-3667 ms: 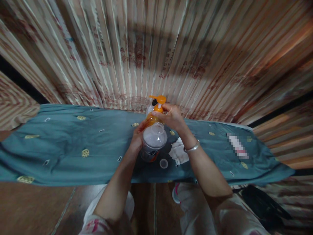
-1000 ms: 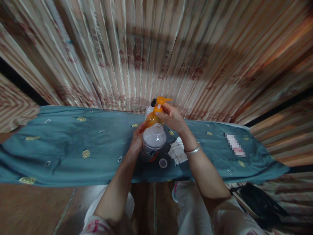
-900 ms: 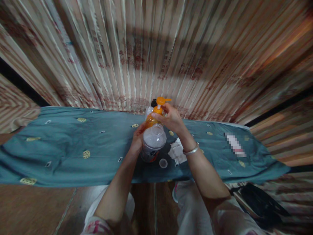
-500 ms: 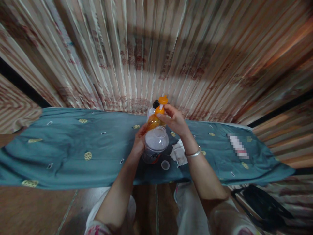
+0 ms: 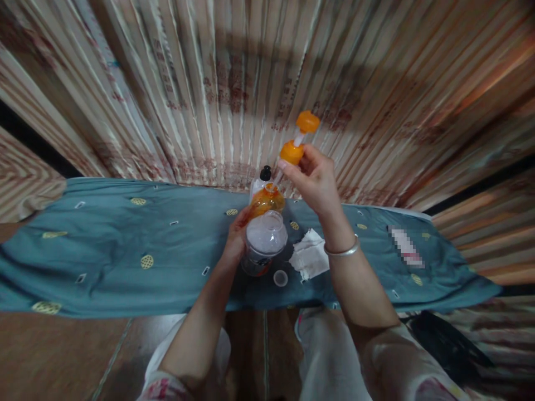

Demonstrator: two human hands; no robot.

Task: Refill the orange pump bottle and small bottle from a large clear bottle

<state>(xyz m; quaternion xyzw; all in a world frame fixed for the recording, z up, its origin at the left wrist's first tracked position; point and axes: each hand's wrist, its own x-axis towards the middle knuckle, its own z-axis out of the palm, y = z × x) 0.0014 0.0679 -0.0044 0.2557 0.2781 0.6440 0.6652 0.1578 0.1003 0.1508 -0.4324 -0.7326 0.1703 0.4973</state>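
1. head view, right hand (image 5: 315, 181): raised above the table, fingers pinched on the orange pump top (image 5: 297, 143). the collar sits at the fingertips and the nozzle head points up and away, in front of the striped curtain (image 5: 209, 83). the pump is clear of its bottle. a silver bangle (image 5: 343, 249) circles the wrist.
2. head view, left hand (image 5: 236, 239): curled around the left side of the orange bottle (image 5: 263, 201), gripping it. the bottle stands upright on the table with its neck open, directly below and left of the lifted pump.
3. head view, near items: a clear bottle (image 5: 264, 242) with a red-and-black label stands just in front of the orange one, uncapped, touching or nearly touching it; cannot tell which. a small clear cap (image 5: 280, 278) lies on the cloth just beside its base. a crumpled white tissue (image 5: 310, 259) lies right of that, under the right wrist. a black-capped bottle (image 5: 261, 177) stands behind the orange one, mostly hidden.
4. head view, surface: a teal tablecloth (image 5: 117, 245) with small yellow motifs covers the table.
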